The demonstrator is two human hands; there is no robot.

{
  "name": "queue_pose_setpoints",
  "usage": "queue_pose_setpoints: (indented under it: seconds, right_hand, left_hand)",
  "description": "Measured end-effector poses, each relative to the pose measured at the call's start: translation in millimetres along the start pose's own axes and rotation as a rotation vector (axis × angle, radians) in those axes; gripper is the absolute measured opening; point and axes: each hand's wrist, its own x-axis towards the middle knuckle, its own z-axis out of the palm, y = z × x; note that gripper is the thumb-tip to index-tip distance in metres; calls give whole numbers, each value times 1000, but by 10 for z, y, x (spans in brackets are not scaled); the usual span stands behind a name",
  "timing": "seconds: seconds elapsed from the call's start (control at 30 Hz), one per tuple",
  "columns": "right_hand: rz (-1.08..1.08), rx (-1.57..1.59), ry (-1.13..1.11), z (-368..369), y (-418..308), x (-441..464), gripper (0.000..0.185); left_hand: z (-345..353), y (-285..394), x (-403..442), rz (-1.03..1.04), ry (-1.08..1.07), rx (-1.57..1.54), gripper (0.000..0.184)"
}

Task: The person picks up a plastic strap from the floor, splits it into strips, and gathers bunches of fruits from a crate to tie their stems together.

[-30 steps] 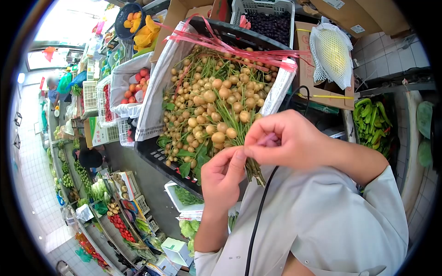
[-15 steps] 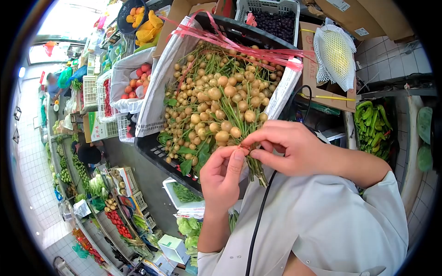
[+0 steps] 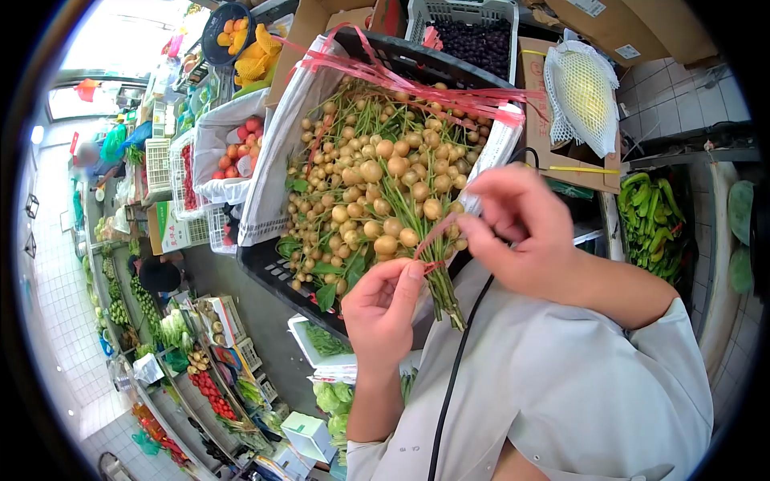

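Observation:
A bunch of small round tan fruit (image 3: 393, 223), longan-like, lies at the near edge of the fruit heap with its cut green stems (image 3: 443, 298) pointing toward me. A thin red plastic strip (image 3: 434, 265) goes round those stems. My left hand (image 3: 383, 303) is closed, thumb and forefinger pinching the strip beside the stems. To the right and higher, my right hand (image 3: 525, 232), slightly blurred, is closed on the strip's free end, which stretches between the two hands. The heap fills a black crate (image 3: 277, 272) with a white liner (image 3: 269, 172).
Long pink-red strips (image 3: 417, 84) drape over the crate's far rim. Around it stand a crate of dark grapes (image 3: 481, 48), a netted fruit (image 3: 584, 96) on a carton, green peppers (image 3: 650, 216) and a box of red fruit (image 3: 241, 148). A black cable (image 3: 457, 361) hangs across my shirt.
My right hand has moved up and right, away from the stems, drawing the strip's end out with it. My left hand stays almost in place at the stems.

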Motion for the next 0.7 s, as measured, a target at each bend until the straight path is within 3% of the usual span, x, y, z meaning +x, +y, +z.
queue_pose_setpoints:
  seconds: [0.03, 0.07, 0.1, 0.17, 0.23, 0.3, 0.6, 0.67, 0.7]
  right_hand:
    - [-1, 20, 97, -35, -37, 24, 24]
    - [-251, -110, 107, -72, -6, 41, 31]
    - [-250, -108, 106, -82, 12, 28, 31]
    - [-599, -155, -167, -81, 49, -13, 37]
    - [-546, -240, -256, -43, 16, -44, 40]
    - [-290, -257, -423, 17, -19, -10, 34]
    - [-282, -126, -391, 95, 147, -52, 25]
    - [-277, -140, -388, 86, 146, -41, 22]
    - [-274, -153, -387, 85, 145, -38, 19]
  left_hand:
    - [-6, -3, 0, -15, -5, -21, 12]
    - [-11, -5, 1, -28, -11, -42, 12]
    - [-14, -8, 2, -30, -10, -41, 12]
    - [-15, -18, 12, -35, -21, -76, 14]
    - [-14, -21, 20, -39, -26, -81, 14]
    - [-23, -9, 23, -41, -25, -87, 14]
    - [4, 4, 9, 15, -18, 60, 11]
    - [-46, -91, 44, 287, 5, 387, 8]
    - [-39, -72, 43, 287, 4, 387, 8]
